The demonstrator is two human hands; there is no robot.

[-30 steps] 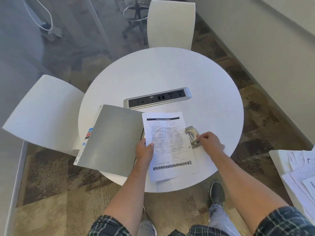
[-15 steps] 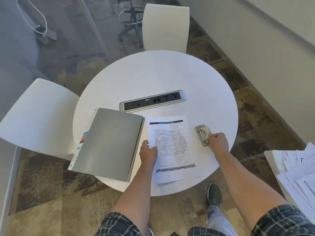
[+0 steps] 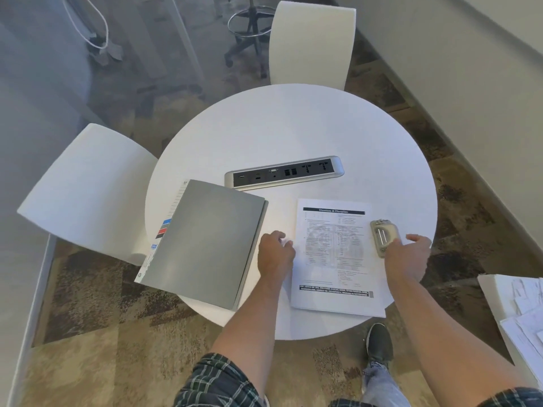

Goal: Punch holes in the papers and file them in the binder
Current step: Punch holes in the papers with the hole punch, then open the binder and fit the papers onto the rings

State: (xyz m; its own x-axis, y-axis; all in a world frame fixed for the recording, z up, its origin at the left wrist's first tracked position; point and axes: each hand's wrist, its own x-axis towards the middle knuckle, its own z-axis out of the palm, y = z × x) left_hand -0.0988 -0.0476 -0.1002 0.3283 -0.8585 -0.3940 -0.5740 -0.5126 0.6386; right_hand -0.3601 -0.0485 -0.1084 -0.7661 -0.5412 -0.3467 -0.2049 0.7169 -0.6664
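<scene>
A closed grey binder [image 3: 205, 242] with coloured tabs along its left edge lies at the near left of the round white table [image 3: 293, 127]. A printed paper [image 3: 335, 254] lies flat to its right, near the table's front edge. My left hand [image 3: 276, 254] rests on the table between binder and paper, fingers curled, fingertips at the paper's left edge. A silver hole punch [image 3: 383, 235] sits at the paper's right edge. My right hand [image 3: 408, 254] covers the punch's near end, thumb beside its right side.
A silver power strip [image 3: 283, 171] is set into the table's middle. White chairs stand at the left [image 3: 88, 195] and the far side [image 3: 311, 45]. More loose papers [image 3: 526, 318] lie on a white surface at the right edge. My shoe [image 3: 379, 342] is below the table.
The paper has shifted right, away from the binder, and lies flat. The hole punch now sits at the paper's right edge. My left hand has let go of the sheet.
</scene>
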